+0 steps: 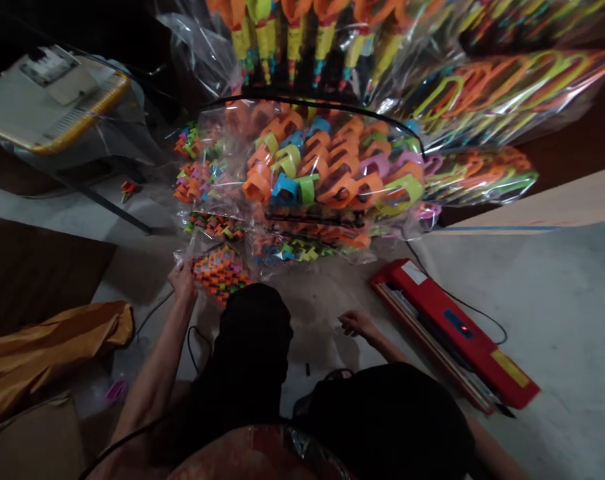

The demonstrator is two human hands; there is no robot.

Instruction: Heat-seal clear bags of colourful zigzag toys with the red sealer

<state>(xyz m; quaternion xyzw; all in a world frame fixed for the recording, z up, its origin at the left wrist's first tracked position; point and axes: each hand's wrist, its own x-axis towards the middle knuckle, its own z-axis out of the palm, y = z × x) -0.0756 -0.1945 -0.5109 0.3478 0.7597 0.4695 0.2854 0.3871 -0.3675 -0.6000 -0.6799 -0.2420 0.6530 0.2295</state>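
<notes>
My left hand [184, 281] is closed on the upper corner of a clear plastic bag [222, 270] that holds rows of small orange, yellow and green plastic pieces. The bag hangs beside my left knee. My right hand [355, 324] is over the floor right of my knees, with its fingers curled in. Whether anything is between those fingers is too dark to tell. In front of me stand stacked clear bags [332, 163] of orange, green, blue and pink ring-shaped plastic pieces.
A red heat sealer [457, 333] with a lit red light lies on the floor at right. Bags of looped, colourful toys [502, 87] rise behind the stack. A scale-like device [57, 100] is at upper left, brown wrapping [57, 343] at left. Cables cross the floor.
</notes>
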